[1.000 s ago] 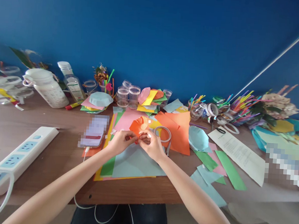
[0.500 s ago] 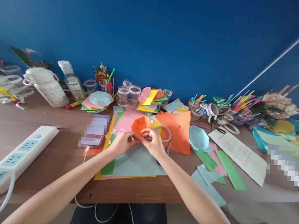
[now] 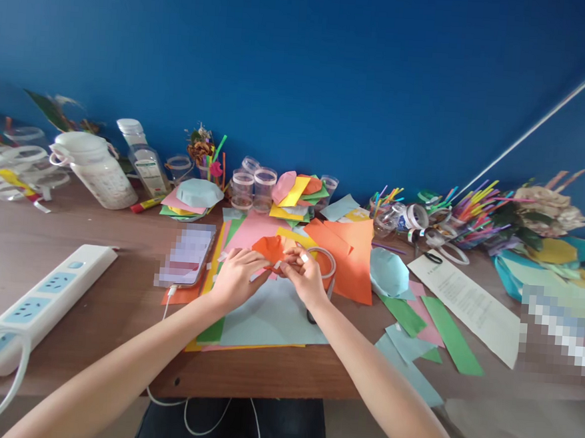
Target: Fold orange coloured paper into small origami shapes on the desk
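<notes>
Pinched in our right hand [image 3: 300,271], the creased orange paper [image 3: 266,245] is at twelve o'clock; our left hand [image 3: 240,277] touches it, though we cannot tell whether it grips. The tape roll [image 3: 333,264] lies at one o'clock, clear cups [image 3: 264,189] beyond at twelve.

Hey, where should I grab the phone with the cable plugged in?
Probably by both long edges, your left hand coming from above: the phone looks slim and lies flat, screen up, with the charging plug in its near end.
</notes>
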Available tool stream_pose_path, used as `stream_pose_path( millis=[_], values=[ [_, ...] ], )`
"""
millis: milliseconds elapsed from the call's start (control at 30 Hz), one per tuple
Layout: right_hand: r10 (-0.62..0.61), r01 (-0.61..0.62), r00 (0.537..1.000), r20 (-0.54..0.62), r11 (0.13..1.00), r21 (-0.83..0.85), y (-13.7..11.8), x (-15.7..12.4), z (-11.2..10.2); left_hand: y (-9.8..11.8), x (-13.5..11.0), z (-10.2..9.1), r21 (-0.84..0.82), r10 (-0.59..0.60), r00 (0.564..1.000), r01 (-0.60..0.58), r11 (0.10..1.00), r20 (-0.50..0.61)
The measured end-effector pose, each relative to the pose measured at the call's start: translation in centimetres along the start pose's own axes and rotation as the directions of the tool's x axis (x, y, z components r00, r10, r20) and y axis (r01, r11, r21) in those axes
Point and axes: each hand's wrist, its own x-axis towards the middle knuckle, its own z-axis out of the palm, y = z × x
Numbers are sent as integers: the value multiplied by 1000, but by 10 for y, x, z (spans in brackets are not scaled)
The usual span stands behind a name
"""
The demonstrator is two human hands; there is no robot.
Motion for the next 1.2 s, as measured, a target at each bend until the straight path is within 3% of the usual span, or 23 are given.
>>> stream_pose_path(
  millis=[133,333,667,967,1200],
  values=[
    [37,-37,999,-12,999,-12,0,0,1,1,-1,0,106,49,996,-40,994,-80],
    [97,-97,995,6,994,40,0,0,2,2,-2,1,181,113,991,-98,979,-72],
    [83,-82,996,-34,996,40,-3,-1,1,3,-1,-6,218,56,995,-38,975,-78],
    [140,-132,985,-98,988,83,2,3,-4,1,-2,-7,236,118,992,-104,966,-49],
    [152,-141,984,-93,983,119,4,2,-3,3,0,-7,243,100,992,-78,967,-81]
  ],
)
